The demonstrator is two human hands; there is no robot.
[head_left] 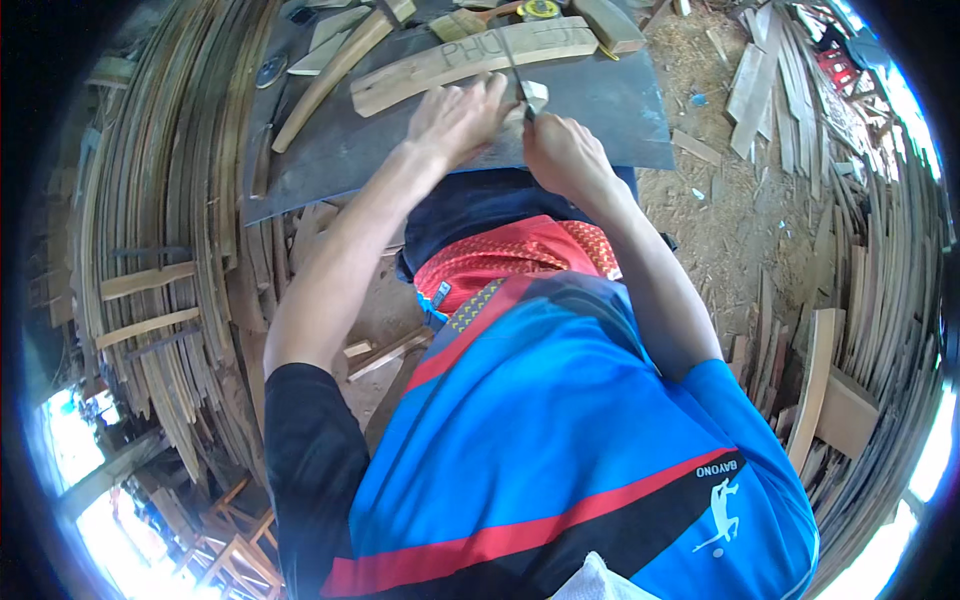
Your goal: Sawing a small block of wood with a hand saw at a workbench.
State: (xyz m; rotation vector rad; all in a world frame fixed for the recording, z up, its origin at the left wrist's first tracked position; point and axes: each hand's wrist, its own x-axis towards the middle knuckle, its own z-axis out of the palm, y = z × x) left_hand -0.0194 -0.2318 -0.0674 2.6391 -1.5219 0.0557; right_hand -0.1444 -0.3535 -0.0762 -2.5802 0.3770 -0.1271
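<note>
Both my hands are close together over the near part of a dark grey worktable [630, 120]. My right hand [568, 150] is closed round the near end of a long, thin, dark blade-like tool [513, 65], which points away from me. A small pale piece [535, 93] shows beside it, just ahead of my right thumb. My left hand [452, 120] is curled on the left side of the tool, fingers bent; what they hold is hidden. Beyond my hands lies a curved, pale wooden board [410, 82] with dark hand-drawn marks, and the tool's far part crosses over it.
A curved wooden strip [335, 85] lies left on the table. At its far edge are a yellow tape measure [540, 9] and a wooden block [612, 25]. Stacked planks [180, 200] stand to the left; more boards [755, 90] lie right on the shavings-strewn floor [735, 220].
</note>
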